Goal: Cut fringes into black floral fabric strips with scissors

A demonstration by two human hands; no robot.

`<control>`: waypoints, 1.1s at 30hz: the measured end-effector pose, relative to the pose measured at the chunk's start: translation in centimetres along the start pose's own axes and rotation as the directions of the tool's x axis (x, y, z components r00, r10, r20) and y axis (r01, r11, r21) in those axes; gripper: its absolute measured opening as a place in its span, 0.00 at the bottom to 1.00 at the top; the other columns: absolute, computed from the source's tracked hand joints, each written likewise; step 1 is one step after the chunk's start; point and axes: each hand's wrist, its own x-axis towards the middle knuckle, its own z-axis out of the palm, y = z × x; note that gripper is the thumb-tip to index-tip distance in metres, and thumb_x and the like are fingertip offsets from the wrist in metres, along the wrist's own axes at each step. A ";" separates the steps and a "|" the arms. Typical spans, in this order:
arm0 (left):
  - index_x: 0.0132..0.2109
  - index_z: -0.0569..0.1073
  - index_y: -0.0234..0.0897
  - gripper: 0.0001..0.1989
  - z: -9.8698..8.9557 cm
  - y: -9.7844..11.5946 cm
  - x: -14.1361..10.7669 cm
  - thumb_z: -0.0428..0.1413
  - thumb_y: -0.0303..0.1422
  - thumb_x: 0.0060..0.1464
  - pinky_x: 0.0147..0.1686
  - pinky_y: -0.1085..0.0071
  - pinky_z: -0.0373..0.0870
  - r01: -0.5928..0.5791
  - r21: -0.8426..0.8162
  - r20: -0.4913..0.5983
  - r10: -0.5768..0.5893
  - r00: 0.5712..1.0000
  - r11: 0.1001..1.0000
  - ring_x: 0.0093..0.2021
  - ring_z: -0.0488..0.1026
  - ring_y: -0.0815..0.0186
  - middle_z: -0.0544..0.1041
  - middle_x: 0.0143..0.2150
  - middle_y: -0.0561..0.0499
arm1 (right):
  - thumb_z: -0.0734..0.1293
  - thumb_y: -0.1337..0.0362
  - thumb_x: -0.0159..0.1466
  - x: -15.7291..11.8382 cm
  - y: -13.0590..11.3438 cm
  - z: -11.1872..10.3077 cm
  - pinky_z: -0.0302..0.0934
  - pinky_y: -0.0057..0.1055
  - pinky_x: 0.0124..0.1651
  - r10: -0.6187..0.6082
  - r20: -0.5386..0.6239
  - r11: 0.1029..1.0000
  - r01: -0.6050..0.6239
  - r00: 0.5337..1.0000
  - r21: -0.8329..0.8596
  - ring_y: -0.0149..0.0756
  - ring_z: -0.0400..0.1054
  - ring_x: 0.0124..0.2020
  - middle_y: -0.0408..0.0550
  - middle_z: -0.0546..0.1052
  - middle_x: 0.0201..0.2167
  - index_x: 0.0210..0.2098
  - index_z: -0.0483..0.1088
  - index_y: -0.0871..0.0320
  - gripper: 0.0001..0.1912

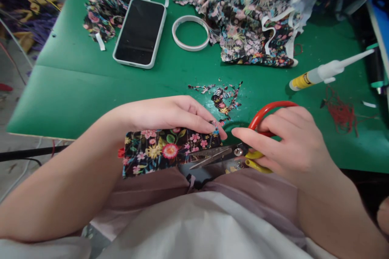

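My left hand pinches the upper right corner of a flat strip of black floral fabric. A bit of red shows at the strip's left end. My right hand is closed around scissors with red and yellow handles. Their blades are slightly apart and point left along the strip's lower right edge. From this angle I cannot tell whether the fabric lies between the blades. Just beyond my fingertips, small floral fabric scraps lie on the green table.
A phone and a roll of white tape lie farther back. Crumpled floral fabric and another floral heap are behind them. To the right are a glue bottle and tangled red thread.
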 end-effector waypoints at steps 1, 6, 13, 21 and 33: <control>0.34 0.81 0.39 0.19 0.0 0.0 0.0 0.59 0.14 0.36 0.33 0.65 0.76 0.002 0.000 0.015 -0.002 1.000 1.000 0.38 0.79 0.52 0.81 0.31 0.52 | 0.62 0.64 0.63 0.0 0.0 0.0 0.47 0.34 0.36 0.005 0.000 1.000 -0.005 1.000 0.001 0.33 0.56 0.30 0.42 0.65 0.26 0.47 0.68 0.50 0.13; 0.33 0.81 0.38 0.08 0.0 0.0 0.1 0.58 0.24 0.46 0.39 0.69 0.74 -0.148 0.110 0.314 0.107 0.943 0.983 0.42 0.78 0.56 0.82 0.35 0.50 | 0.62 0.66 0.62 0.0 0.0 0.0 0.47 0.33 0.36 0.009 0.002 1.000 -0.009 1.000 -0.002 0.33 0.56 0.30 0.41 0.65 0.25 0.46 0.68 0.50 0.13; 0.34 0.81 0.38 0.07 -0.3 -0.2 0.2 0.60 0.27 0.46 0.38 0.71 0.73 -0.142 0.132 0.332 0.091 0.939 0.981 0.42 0.78 0.58 0.82 0.35 0.51 | 0.61 0.67 0.62 0.0 0.1 0.0 0.47 0.32 0.35 -0.007 0.013 1.000 0.007 1.000 -0.010 0.31 0.56 0.28 0.41 0.66 0.24 0.44 0.69 0.50 0.12; 0.44 0.78 0.38 0.13 -0.9 -0.1 0.4 0.51 0.24 0.57 0.42 0.84 0.66 -0.233 0.183 0.538 0.102 0.837 0.955 0.45 0.75 0.72 0.80 0.43 0.59 | 0.61 0.66 0.63 0.0 0.3 0.2 0.46 0.31 0.35 -0.022 0.006 1.000 0.022 1.000 -0.006 0.30 0.56 0.28 0.40 0.68 0.24 0.45 0.68 0.50 0.11; 0.44 0.79 0.39 0.14 -0.8 -0.3 0.5 0.50 0.24 0.57 0.41 0.84 0.65 -0.231 0.174 0.553 0.099 0.827 0.957 0.44 0.75 0.72 0.81 0.39 0.60 | 0.60 0.63 0.64 0.1 0.2 0.2 0.47 0.33 0.34 -0.022 0.050 0.999 0.020 0.999 0.049 0.33 0.56 0.28 0.41 0.69 0.25 0.44 0.67 0.51 0.10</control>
